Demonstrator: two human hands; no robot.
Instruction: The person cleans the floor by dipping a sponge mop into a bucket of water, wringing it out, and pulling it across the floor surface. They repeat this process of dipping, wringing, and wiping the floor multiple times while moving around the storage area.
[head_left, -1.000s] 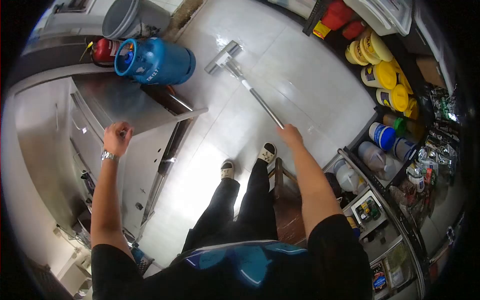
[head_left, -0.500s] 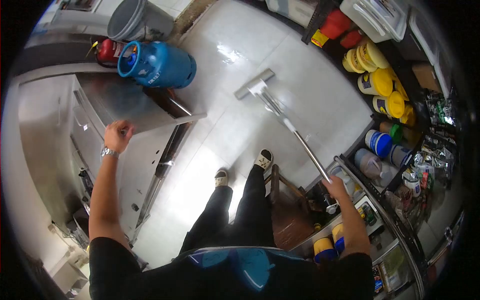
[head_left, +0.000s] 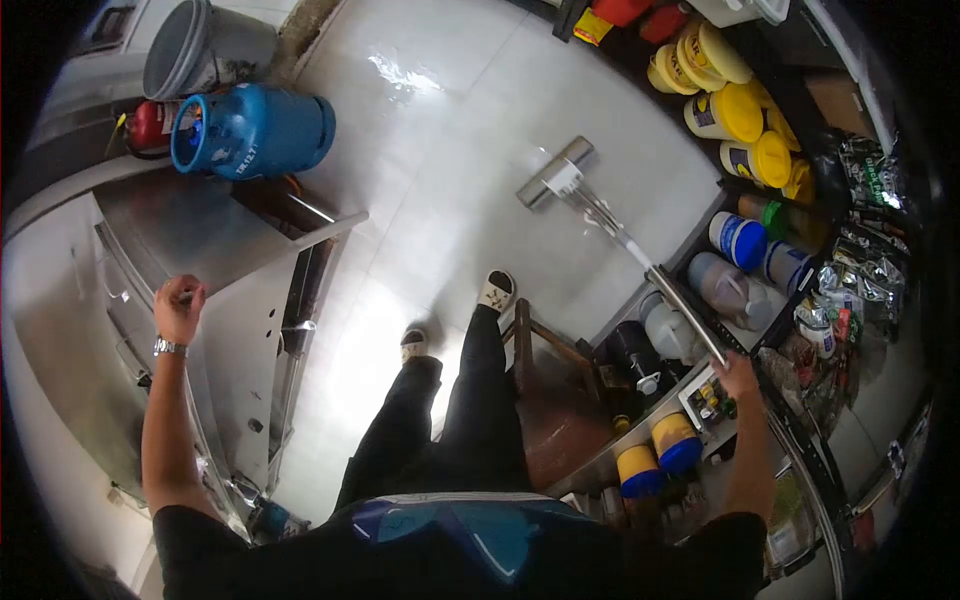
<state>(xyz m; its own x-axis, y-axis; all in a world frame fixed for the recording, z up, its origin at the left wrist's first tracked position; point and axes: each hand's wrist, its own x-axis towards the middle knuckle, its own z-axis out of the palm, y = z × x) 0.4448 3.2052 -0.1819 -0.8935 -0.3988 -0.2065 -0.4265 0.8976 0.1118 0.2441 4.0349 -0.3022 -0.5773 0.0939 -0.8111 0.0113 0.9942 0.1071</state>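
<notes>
My right hand (head_left: 736, 374) is closed around the upper end of a silver mop handle. The mop (head_left: 622, 236) slants down and away, its wide head (head_left: 557, 173) against the white tiled floor. At the left, my left hand (head_left: 180, 310) is raised, fingers curled in, in front of the steel counter (head_left: 180, 225); what lies inside the fingers, if anything, is hidden. It wears a metal watch at the wrist. My feet in light slippers stand on the floor between the counter and a brown wooden stool (head_left: 545, 425).
A blue gas cylinder (head_left: 262, 132), a red fire extinguisher (head_left: 150, 130) and a grey bucket (head_left: 225, 50) stand at the upper left. Along the right, shelves hold yellow-lidded tubs (head_left: 738, 112), jugs (head_left: 725, 280) and packets. The floor (head_left: 440, 170) shines with reflections.
The mop head has shifted right across the floor, and my right hand has moved right and slightly down with the handle. The whole view has swung, sliding the cylinder and counter leftward.
</notes>
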